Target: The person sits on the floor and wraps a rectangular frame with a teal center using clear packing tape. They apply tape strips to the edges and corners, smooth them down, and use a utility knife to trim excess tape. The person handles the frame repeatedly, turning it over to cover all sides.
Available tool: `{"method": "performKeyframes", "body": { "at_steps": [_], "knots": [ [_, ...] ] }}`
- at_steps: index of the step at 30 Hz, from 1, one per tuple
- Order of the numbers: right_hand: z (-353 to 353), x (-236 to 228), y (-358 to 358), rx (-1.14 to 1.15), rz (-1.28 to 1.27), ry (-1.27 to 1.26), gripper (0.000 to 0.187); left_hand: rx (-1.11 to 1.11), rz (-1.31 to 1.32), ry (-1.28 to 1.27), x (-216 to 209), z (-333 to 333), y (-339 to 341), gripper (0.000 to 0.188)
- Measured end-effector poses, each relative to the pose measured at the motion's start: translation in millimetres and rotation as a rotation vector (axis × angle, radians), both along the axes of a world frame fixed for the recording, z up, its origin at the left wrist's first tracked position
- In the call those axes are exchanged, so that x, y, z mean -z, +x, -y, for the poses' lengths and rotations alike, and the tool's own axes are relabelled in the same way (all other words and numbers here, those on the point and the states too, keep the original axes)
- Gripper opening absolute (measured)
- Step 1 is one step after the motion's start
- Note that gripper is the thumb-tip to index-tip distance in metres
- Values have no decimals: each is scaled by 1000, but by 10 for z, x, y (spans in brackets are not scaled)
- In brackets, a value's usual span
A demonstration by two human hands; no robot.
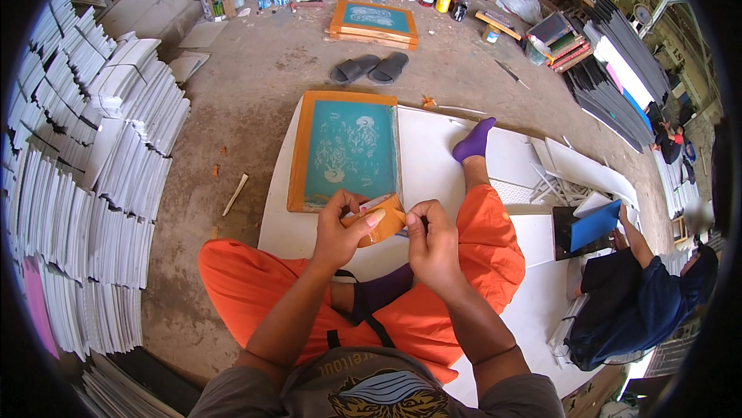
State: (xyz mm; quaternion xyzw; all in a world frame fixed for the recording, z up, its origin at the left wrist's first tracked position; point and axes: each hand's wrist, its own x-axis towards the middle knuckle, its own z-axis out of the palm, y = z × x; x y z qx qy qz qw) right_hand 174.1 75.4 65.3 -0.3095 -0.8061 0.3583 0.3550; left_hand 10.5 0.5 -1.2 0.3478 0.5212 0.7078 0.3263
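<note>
A roll of orange-brown packing tape (382,222) is held up in front of my chest. My left hand (340,226) is closed around the roll, its thumb lying across the outer side. At the roll's right edge my right hand (433,242) pinches with thumb and forefinger at the tape; the exact spot between the fingertips is hidden. Just beyond my hands a screen-printing frame (297,151) lies flat on white board. Its mesh (349,142) is teal with pale floral patterns, and orange-brown tape or wood edges it.
A second screen frame (373,22) and black slides (370,68) lie on the concrete farther off. Tall stacks of white sheets (116,178) stand left. At right, a co-worker (641,294) handles a blue panel (595,226). Paint cans (443,2) line the back.
</note>
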Motion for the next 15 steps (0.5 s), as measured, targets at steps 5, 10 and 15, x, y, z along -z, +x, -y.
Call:
{"method": "performKeyframes", "body": {
  "at_steps": [5,10,15],
  "knots": [
    [-2,7,8,4,-69,-120,13,46,142,10,44,3,50,40],
    [-16,90,39,-21,-116,-308,14,37,154,18,140,-36,85,37],
    [-121,176,85,-48,-258,-491,14,68,254,6,244,-15,43,34]
  ]
}}
